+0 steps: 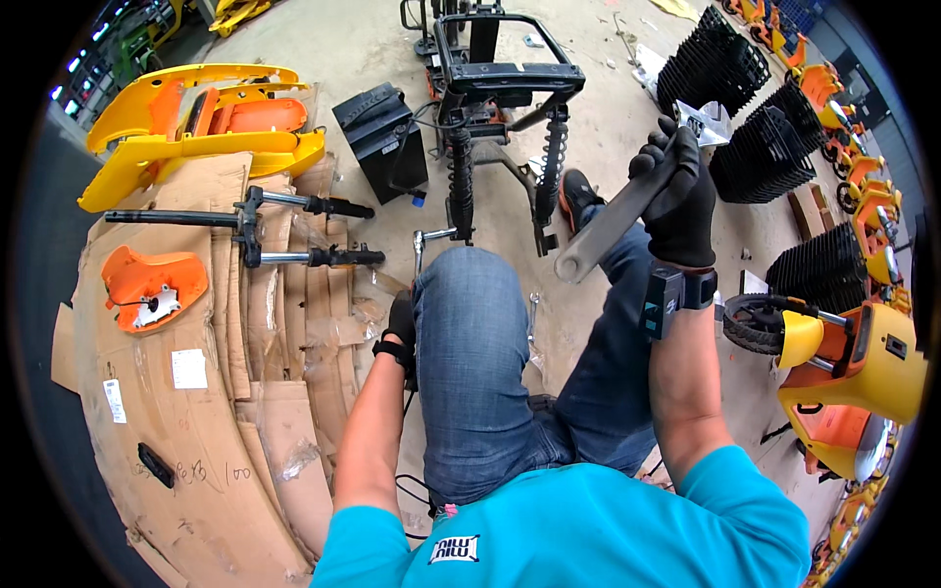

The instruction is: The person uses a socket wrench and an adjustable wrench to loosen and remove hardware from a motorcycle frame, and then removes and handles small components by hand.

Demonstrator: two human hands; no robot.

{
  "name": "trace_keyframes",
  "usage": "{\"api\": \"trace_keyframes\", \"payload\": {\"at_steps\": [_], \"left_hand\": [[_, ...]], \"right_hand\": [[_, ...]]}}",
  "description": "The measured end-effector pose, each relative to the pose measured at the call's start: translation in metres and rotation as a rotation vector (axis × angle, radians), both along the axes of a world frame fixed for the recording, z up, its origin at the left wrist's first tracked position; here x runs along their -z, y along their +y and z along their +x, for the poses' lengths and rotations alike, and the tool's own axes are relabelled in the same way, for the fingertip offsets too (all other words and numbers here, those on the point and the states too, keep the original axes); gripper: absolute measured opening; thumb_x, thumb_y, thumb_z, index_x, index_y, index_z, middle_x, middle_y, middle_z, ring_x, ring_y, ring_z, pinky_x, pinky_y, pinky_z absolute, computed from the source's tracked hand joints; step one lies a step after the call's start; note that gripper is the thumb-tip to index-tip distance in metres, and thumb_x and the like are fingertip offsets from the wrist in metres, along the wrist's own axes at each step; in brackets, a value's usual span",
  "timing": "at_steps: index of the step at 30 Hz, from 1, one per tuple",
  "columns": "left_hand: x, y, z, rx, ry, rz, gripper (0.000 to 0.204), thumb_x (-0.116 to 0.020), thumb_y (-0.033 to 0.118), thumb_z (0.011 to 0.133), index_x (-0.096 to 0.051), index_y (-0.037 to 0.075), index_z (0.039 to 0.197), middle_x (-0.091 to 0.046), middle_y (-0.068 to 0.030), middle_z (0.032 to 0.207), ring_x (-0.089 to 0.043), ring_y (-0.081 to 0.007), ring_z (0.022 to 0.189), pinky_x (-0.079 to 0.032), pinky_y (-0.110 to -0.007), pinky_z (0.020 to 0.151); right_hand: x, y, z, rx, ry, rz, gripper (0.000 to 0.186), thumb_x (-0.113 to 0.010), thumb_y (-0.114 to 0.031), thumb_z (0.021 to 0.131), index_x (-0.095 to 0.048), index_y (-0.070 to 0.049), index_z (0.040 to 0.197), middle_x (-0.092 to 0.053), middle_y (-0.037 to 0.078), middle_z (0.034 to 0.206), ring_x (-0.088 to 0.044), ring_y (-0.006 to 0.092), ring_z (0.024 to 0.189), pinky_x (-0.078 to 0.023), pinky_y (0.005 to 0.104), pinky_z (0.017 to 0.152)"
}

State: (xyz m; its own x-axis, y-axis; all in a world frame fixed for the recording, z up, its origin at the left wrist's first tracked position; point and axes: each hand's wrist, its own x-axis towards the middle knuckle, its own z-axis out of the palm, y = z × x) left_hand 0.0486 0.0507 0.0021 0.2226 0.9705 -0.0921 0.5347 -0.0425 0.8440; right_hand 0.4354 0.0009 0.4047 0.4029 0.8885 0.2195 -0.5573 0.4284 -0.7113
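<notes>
your right grip is curled firmly round the upper part of the wrench, in front of your right leg, its holed end hanging low. it looks like steel: probably heavy, stiff, hard to damage, perhaps slick, so best held midway along the handle. your left grip is beside the chrome tool; you can't tell how far its fingers close.

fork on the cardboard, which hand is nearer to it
Left. The left hand is beside the left knee, right of the fork and lower in the picture; the right hand is much farther right, with a grey bar in its grip.
</notes>
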Motion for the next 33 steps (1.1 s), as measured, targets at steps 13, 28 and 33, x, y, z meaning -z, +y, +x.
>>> {"api": "trace_keyframes", "payload": {"at_steps": [13, 28, 33], "left_hand": [[-0.064, -0.021, 0.030, -0.263, -0.413, -0.499, 0.038, -0.064, 0.035, 0.085, -0.057, -0.002, 0.084, -0.060, -0.0074, 0.069, -0.057, -0.0158, 0.058, -0.045, -0.032, 0.052], [-0.106, -0.031, 0.040, -0.155, -0.215, -0.255, 0.037, -0.064, 0.032, 0.086, -0.056, -0.002, 0.098, -0.061, -0.0100, 0.078, -0.060, -0.0190, 0.060, -0.049, -0.032, 0.052], [-0.133, -0.026, 0.054, -0.207, -0.267, -0.497, 0.030, -0.062, 0.025, 0.087, -0.052, 0.000, 0.102, -0.059, -0.0088, 0.080, -0.061, -0.0175, 0.057, -0.053, -0.031, 0.047]], "right_hand": [[-0.032, -0.067, 0.025, 0.160, -0.066, 0.021, 0.036, -0.041, -0.034, 0.102, -0.047, -0.005, 0.123, -0.047, 0.001, 0.086, -0.045, 0.0098, 0.071, -0.043, 0.0249, 0.066], [-0.016, -0.083, 0.047, 0.226, -0.001, -0.130, 0.032, -0.043, -0.034, 0.102, -0.048, -0.007, 0.118, -0.049, 0.000, 0.083, -0.046, 0.0071, 0.068, -0.045, 0.0221, 0.063], [-0.011, -0.085, 0.049, 0.177, 0.085, -0.127, 0.033, -0.042, -0.034, 0.103, -0.048, -0.006, 0.118, -0.049, 0.000, 0.082, -0.046, 0.0071, 0.067, -0.045, 0.0218, 0.062]]}}
